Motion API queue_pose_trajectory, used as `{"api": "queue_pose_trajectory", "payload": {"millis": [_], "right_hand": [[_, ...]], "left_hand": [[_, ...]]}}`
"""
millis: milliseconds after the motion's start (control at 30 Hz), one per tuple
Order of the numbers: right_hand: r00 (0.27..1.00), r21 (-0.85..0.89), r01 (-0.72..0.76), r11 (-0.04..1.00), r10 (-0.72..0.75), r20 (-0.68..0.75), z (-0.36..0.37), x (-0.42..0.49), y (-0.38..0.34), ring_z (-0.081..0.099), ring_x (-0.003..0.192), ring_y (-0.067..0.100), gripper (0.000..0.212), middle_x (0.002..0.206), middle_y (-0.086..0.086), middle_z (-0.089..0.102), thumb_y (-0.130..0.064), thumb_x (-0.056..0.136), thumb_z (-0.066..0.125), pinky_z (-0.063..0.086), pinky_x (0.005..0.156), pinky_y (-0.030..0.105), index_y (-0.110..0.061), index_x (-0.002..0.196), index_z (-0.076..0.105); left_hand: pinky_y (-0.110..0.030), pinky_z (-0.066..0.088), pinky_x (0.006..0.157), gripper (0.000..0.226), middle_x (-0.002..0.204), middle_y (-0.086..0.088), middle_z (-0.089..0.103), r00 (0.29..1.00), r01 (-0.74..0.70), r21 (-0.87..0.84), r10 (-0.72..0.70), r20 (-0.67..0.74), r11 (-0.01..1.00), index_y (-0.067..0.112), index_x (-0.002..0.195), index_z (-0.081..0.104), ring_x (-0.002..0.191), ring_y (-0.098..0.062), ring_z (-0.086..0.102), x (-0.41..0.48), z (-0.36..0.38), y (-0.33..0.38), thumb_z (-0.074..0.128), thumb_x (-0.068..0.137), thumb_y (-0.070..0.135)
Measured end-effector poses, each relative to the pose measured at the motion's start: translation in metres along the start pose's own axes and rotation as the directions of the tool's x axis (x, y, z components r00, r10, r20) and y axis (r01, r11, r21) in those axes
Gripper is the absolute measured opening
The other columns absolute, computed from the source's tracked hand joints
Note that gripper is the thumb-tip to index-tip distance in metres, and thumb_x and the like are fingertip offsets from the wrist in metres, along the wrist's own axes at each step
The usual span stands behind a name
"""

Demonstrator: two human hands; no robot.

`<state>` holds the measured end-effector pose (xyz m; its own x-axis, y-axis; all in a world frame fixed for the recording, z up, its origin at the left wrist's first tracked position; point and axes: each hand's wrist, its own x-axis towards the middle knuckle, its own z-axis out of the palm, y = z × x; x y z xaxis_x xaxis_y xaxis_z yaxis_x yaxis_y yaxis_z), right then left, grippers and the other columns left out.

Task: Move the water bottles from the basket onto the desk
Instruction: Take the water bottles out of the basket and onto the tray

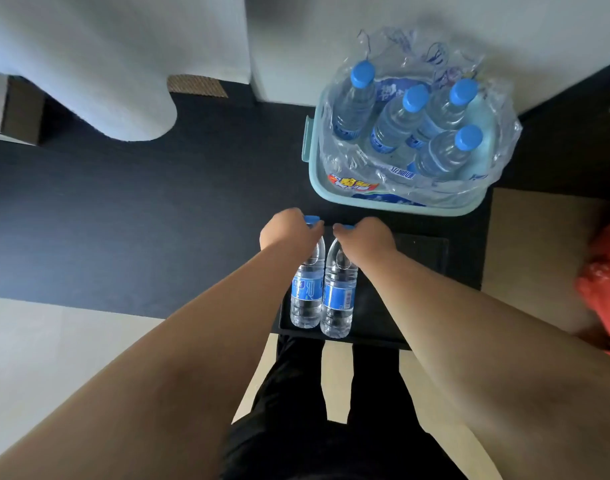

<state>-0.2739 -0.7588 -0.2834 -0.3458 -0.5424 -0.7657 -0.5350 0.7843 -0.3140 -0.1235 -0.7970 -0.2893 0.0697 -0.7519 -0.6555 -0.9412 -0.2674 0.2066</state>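
Note:
Two clear water bottles with blue caps and blue labels stand side by side on a black tray [376, 327] at the near edge of the dark desk [158, 209]. My left hand [289, 233] grips the top of the left bottle [307, 292]. My right hand [364, 237] grips the top of the right bottle [338, 299]. Behind them, a pale teal basket [317, 181] lined with torn clear plastic wrap holds several more upright bottles [397, 119].
A white wall and a white rounded shape [106, 81] rise behind the desk. A red plastic bag [604, 282] lies at the right on a beige surface. My legs in black trousers stand on the pale floor below the desk edge.

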Motion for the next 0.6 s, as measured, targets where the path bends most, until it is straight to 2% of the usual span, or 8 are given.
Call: {"api": "queue_pose_trajectory", "payload": {"millis": [200,333,467,600], "right_hand": [[1.0,-0.018,-0.029,0.999,0.029,-0.01,0.011,0.019,0.01,0.064,0.065,0.021,0.048,0.081,0.007,0.071,-0.055,0.093,0.064,0.036,0.048,0.026,-0.007,0.098,0.068],[1.0,-0.04,0.011,0.999,-0.012,-0.021,0.009,0.017,0.014,0.058,0.057,0.015,0.042,0.069,0.002,0.062,-0.05,0.097,0.061,0.033,0.046,0.025,-0.008,0.09,0.065],[0.999,-0.082,0.048,0.995,-0.046,0.019,0.001,0.005,0.019,0.058,0.06,0.016,0.04,0.07,0.002,0.061,-0.048,0.097,0.056,0.033,0.048,0.026,-0.011,0.085,0.065],[0.994,-0.134,0.113,0.985,-0.11,0.028,-0.017,-0.014,0.023,0.06,0.069,0.019,0.031,0.075,-0.003,0.062,-0.047,0.099,0.054,0.035,0.051,0.026,-0.02,0.085,0.059]], "left_hand": [[-0.026,0.038,0.049,0.034,0.073,0.004,0.068,0.999,0.033,0.024,-0.033,0.013,0.999,0.022,0.085,0.062,0.062,-0.017,0.065,0.012,0.016,0.005,0.059,0.083,0.056],[-0.026,0.036,0.049,0.036,0.073,0.005,0.064,1.0,0.029,0.051,-0.029,0.009,0.998,0.022,0.087,0.062,0.06,-0.015,0.06,0.007,0.02,0.004,0.059,0.086,0.058],[-0.031,0.049,0.059,0.039,0.082,0.004,0.066,1.0,0.006,0.051,-0.006,-0.006,0.999,0.023,0.095,0.062,0.07,-0.02,0.065,-0.003,0.013,0.001,0.057,0.09,0.061],[-0.032,0.051,0.063,0.035,0.081,0.008,0.063,0.998,-0.035,0.034,0.037,-0.059,0.999,0.025,0.1,0.064,0.072,-0.02,0.064,-0.018,-0.009,0.003,0.058,0.09,0.057]]}}
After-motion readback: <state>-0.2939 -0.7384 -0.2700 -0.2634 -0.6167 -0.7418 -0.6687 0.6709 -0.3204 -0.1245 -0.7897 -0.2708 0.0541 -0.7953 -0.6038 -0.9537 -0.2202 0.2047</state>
